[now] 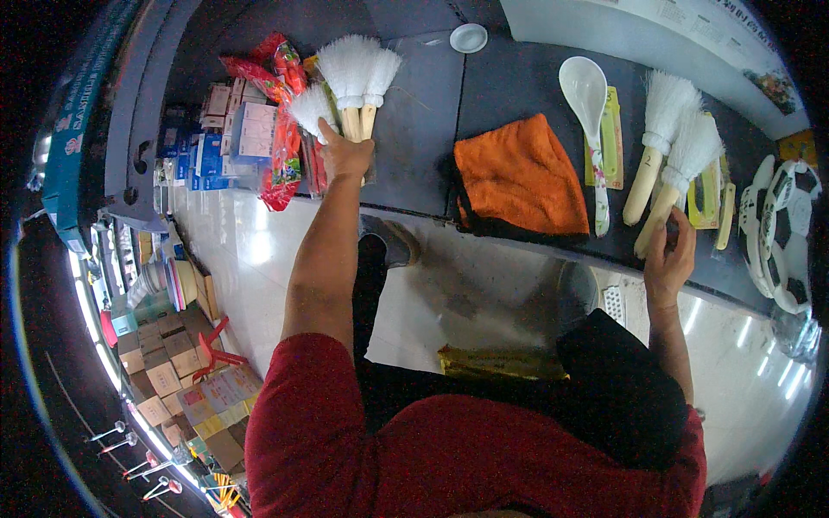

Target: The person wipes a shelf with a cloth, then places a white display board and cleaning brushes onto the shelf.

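Note:
My left hand is closed around the wooden handles of a bunch of white-bristled brushes on the left of the dark tabletop. A smaller white bristle head lies beside that hand, partly covered by its thumb. At the right, my right hand has its thumb and fingertips on the lower handle of a white-bristled brush. A second brush, with a mark on its handle, lies alongside it. Between the hands are a crumpled orange cloth and a white ladle-shaped spoon with a flowered handle.
Red plastic packets and small boxes crowd the table's left end. A small white dish sits at the back. Yellow-carded packages, a yellow-handled tool and black-and-white rings lie at right. Stacked cartons stand on the floor.

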Tool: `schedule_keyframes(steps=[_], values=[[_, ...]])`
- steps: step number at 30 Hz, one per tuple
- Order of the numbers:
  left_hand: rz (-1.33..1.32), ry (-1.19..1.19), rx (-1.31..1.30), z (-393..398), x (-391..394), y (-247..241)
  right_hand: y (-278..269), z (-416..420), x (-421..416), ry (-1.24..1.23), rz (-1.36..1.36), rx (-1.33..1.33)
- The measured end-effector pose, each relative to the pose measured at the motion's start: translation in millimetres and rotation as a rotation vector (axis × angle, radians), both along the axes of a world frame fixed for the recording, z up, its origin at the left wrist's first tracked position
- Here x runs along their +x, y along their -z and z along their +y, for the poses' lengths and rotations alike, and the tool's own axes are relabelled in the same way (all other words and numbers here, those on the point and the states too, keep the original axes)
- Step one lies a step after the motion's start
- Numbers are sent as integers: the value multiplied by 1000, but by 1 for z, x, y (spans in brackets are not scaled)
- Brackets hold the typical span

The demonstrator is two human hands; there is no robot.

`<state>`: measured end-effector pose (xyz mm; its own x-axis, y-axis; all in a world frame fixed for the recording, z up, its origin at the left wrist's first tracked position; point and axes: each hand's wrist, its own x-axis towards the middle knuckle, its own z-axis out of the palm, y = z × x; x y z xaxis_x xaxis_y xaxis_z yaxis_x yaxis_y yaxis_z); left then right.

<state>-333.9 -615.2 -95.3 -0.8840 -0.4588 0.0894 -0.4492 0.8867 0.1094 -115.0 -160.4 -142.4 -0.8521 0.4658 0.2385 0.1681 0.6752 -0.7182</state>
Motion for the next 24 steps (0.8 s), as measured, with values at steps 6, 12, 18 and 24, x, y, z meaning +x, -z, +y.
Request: schedule_keyframes(steps=[6,12,18,24], values=[[46,63,178,9,8,-12,3,2,-1,-14,89,55],[358,89,911,-5,7,-10,-1,1,-1,5,70,56],[316,75,1624,-72,0,-1,-4,2,-1,-13,91,11],[356,-3,1854,-22,45,-30,2,5,1,28,82,-12]])
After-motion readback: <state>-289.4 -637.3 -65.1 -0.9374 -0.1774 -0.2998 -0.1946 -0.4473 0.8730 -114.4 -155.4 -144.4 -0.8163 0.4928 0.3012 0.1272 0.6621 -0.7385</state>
